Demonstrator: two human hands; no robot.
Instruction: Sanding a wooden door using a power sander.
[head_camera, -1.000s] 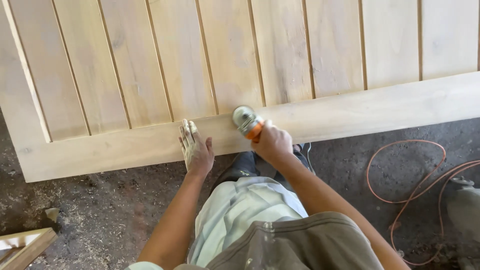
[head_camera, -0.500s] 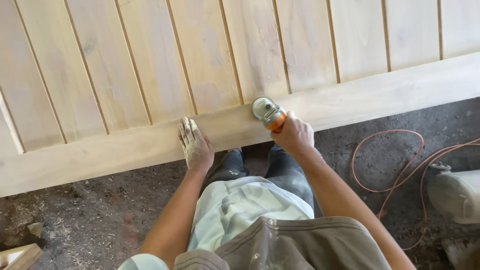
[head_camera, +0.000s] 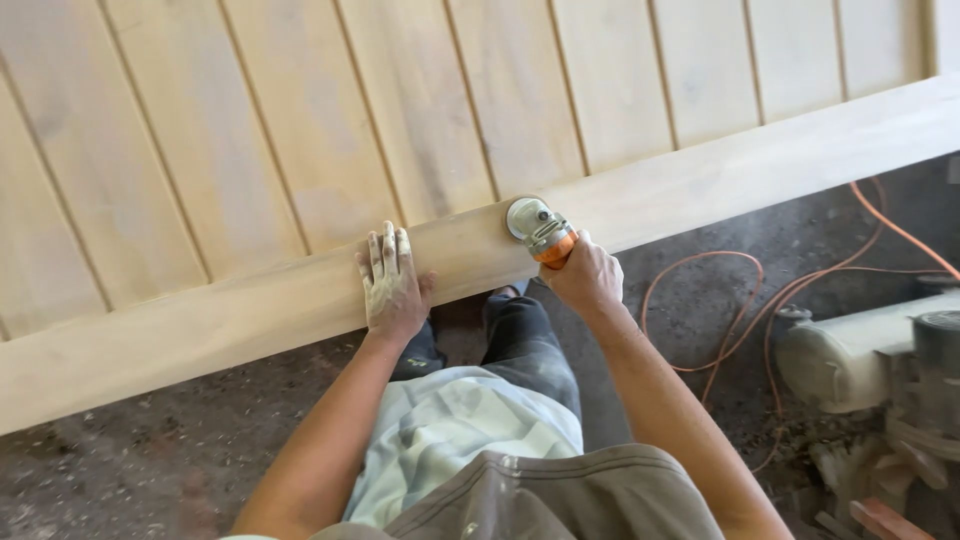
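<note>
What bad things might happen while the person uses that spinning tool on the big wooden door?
1. The left hand lies flat on the door's bottom rail near the grinder; a slip sideways might hurt its fingers.
2. The orange cord loops on the floor by the person's legs and might trip them.
3. The right hand alone grips the grinder, so it may jump.

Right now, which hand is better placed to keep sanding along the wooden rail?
The right hand. It already grips the orange sander, whose disc sits on the rail. The left hand lies flat and dusty on the rail, holding nothing.
</note>
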